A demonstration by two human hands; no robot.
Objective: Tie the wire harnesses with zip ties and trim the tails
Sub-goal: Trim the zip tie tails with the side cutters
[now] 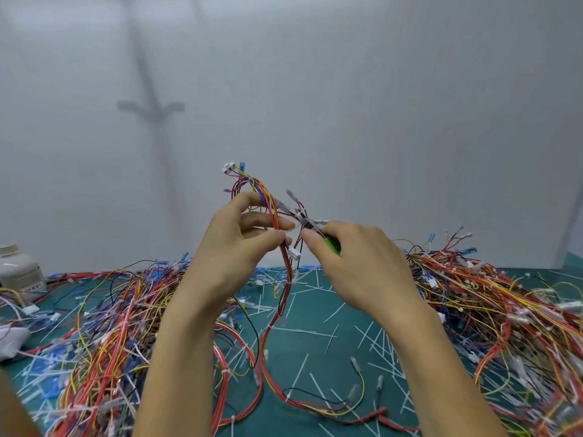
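My left hand (239, 241) pinches a wire harness (271, 203) of red, yellow and blue wires, lifted above the table, its white connectors (228, 167) sticking up. The harness hangs down to the green mat, with a white plug (294, 254) just below my fingers. My right hand (356, 263) grips green-handled cutters (331, 244), whose dark jaws (304, 220) sit at the harness beside a zip tie tail (291, 195). Whether the jaws are shut on the tail I cannot tell.
Big piles of coloured harnesses lie at the left (104, 326) and right (504, 310). Cut white tie tails (334, 313) litter the green mat (315, 351). A white container (17, 266) stands at far left against the white wall.
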